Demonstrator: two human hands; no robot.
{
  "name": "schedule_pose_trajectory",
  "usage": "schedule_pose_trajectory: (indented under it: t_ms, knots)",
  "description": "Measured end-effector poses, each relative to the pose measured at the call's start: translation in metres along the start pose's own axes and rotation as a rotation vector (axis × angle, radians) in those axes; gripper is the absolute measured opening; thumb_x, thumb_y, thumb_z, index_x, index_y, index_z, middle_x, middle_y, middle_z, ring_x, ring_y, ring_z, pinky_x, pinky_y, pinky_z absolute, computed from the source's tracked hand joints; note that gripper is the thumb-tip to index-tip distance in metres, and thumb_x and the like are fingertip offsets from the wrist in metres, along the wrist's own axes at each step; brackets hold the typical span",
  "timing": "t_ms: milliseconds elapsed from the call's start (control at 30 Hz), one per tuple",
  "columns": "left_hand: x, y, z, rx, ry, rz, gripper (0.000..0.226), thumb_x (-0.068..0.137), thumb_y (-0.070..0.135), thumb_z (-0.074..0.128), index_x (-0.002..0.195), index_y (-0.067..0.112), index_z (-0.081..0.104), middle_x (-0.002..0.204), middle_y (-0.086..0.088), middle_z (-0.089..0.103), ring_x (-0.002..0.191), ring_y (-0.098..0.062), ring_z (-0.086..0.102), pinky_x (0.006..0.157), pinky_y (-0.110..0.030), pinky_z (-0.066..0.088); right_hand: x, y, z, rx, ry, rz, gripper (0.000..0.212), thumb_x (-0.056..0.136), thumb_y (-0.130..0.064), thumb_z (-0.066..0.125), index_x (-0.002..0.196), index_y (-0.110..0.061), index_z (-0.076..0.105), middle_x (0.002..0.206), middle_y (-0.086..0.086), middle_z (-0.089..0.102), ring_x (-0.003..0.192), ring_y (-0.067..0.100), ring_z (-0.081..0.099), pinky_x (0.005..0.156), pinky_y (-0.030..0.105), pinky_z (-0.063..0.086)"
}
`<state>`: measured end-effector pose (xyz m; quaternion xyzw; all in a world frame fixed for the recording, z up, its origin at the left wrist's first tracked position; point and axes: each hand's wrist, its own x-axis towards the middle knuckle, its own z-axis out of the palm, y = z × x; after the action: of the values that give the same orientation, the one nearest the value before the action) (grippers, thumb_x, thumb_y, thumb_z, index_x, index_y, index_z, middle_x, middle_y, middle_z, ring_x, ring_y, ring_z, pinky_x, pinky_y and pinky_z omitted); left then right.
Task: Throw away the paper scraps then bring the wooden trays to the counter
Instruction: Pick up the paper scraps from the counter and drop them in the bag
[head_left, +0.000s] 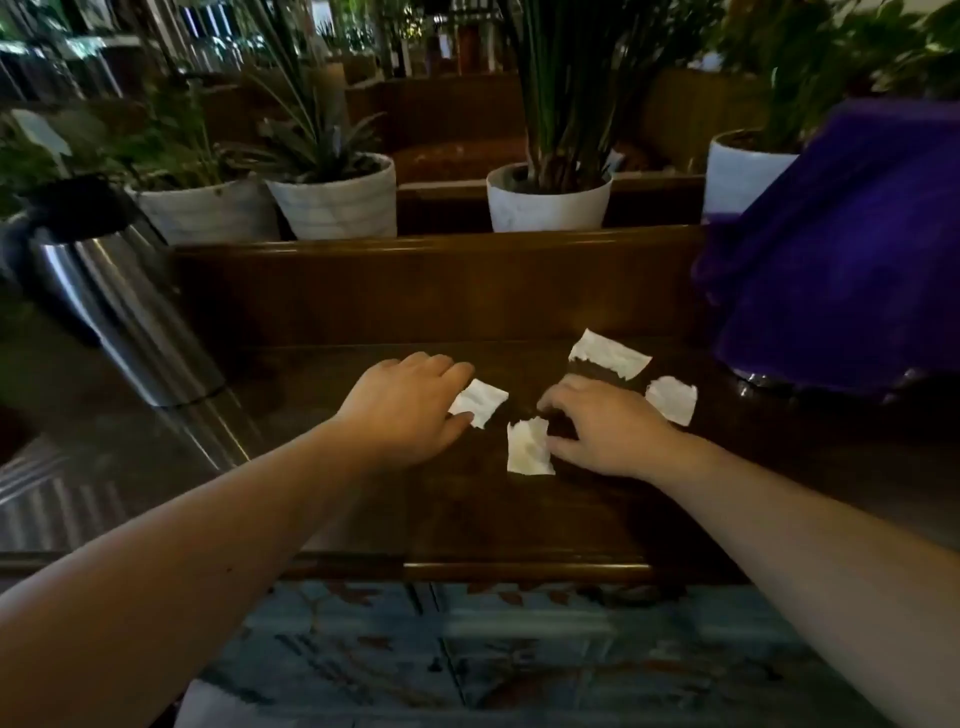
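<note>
- Paper scraps: four white torn pieces on dark wooden tray, spread near its middle.
- Left hand: fingers curled down, thumb and fingertips closing on left scrap; not yet lifted.
- Right hand: fingers bent, thumb touching centre scrap; firm pinch not confirmed.
- Far scrap and right scrap: untouched, lying just beyond right hand.
- Appearance: thin, ragged-edged, slightly curled, flat against glossy wood.
- Risk, judged: thin pieces hard to lift from smooth surface; likely to slide or slip free, and one possibly left behind.
- Risk, judged: steel flask at left and purple-draped object at right close enough to be knocked in reaching.
</note>
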<state>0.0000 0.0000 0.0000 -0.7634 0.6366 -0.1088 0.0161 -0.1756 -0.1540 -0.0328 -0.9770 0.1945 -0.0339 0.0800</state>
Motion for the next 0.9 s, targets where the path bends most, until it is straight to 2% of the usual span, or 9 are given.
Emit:
schedule_pose_trajectory:
  t_ms: [67,333,500,567,700,900]
  knots:
    - [0.01,-0.005,0.007,-0.014,-0.014,0.008,0.054,0.092,0.05,0.042,0.139,0.023,0.035,0.138,-0.002,0.051,0.123,-0.021,0.049,0.089,-0.037,0.045,0.008,-0.003,0.004,0.005,-0.016,0.046,0.048,0.087,-0.048,0.057,0.13,-0.027,0.051,0.126,-0.005,0.052,0.111,0.015,0.054,0.081,0.034,0.051]
    - [0.044,-0.028,0.032,-0.053,-0.05,0.158,0.05,0.093,0.044,0.047,0.137,0.022,0.037,0.132,-0.002,0.055,0.116,-0.02,0.054,0.088,-0.036,0.05,0.03,-0.015,0.023,-0.03,-0.117,0.097,0.043,0.089,-0.047,0.054,0.126,-0.025,0.057,0.125,-0.003,0.051,0.108,0.015,0.053,0.08,0.034,0.049]
    - [0.06,-0.044,0.048,-0.078,-0.134,0.283,0.05,0.092,0.042,0.049,0.137,0.023,0.038,0.131,-0.002,0.055,0.113,-0.02,0.055,0.086,-0.038,0.053,0.037,-0.014,0.033,-0.011,-0.005,0.098,0.026,0.093,-0.037,0.053,0.113,-0.025,0.065,0.113,-0.005,0.057,0.099,0.011,0.055,0.069,0.025,0.039]
    - [0.067,-0.048,0.055,-0.096,-0.156,0.305,0.05,0.092,0.042,0.05,0.137,0.023,0.038,0.132,-0.002,0.054,0.115,-0.019,0.054,0.087,-0.037,0.052,0.037,-0.012,0.036,0.018,0.036,0.114,0.024,0.093,-0.037,0.054,0.11,-0.026,0.066,0.109,-0.007,0.059,0.094,0.008,0.055,0.067,0.024,0.041]
    - [0.074,-0.048,0.068,-0.106,-0.192,0.348,0.049,0.093,0.042,0.048,0.137,0.023,0.04,0.133,-0.003,0.051,0.117,-0.02,0.051,0.089,-0.037,0.05,0.029,-0.004,0.037,0.08,0.11,0.175,0.022,0.092,-0.034,0.057,0.109,-0.025,0.067,0.108,-0.008,0.061,0.092,0.009,0.059,0.071,0.027,0.05]
    - [0.084,-0.031,0.072,-0.131,-0.137,0.369,0.033,0.095,0.037,0.044,0.123,0.023,0.055,0.116,0.0,0.057,0.1,-0.015,0.055,0.079,-0.036,0.053,0.013,0.021,0.029,0.116,0.158,0.306,0.018,0.091,-0.035,0.058,0.103,-0.024,0.066,0.102,-0.007,0.061,0.089,0.01,0.059,0.074,0.034,0.053]
